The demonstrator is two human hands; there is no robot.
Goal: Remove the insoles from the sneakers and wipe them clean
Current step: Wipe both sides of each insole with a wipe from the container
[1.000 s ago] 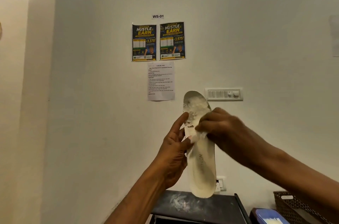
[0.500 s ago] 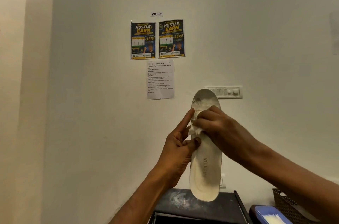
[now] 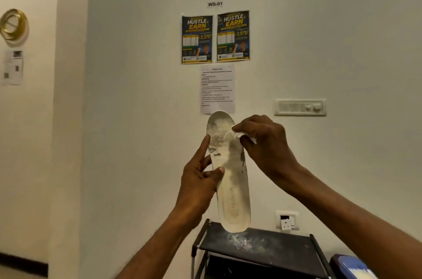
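Insole (image 3: 230, 178) held upright mid-air, toe at 12 o'clock – left hand (image 3: 198, 187) clamped on its 9 o'clock edge, presumably to steady it. Right hand (image 3: 265, 141) pinched shut on white wipe (image 3: 239, 135), touching soiled toe area. Shoe rack (image 3: 262, 249) below; sneakers not in view.

the insole (image 3: 230, 178) is up in the air, near upright, toe end at the top and heel at the bottom, off-white with grey scuffs and dark smudges across the forefoot and faint lettering down the heel half. a small white wipe (image 3: 239, 135), crumpled, is pressed against the insole's upper right edge, right on the dirty toe area.
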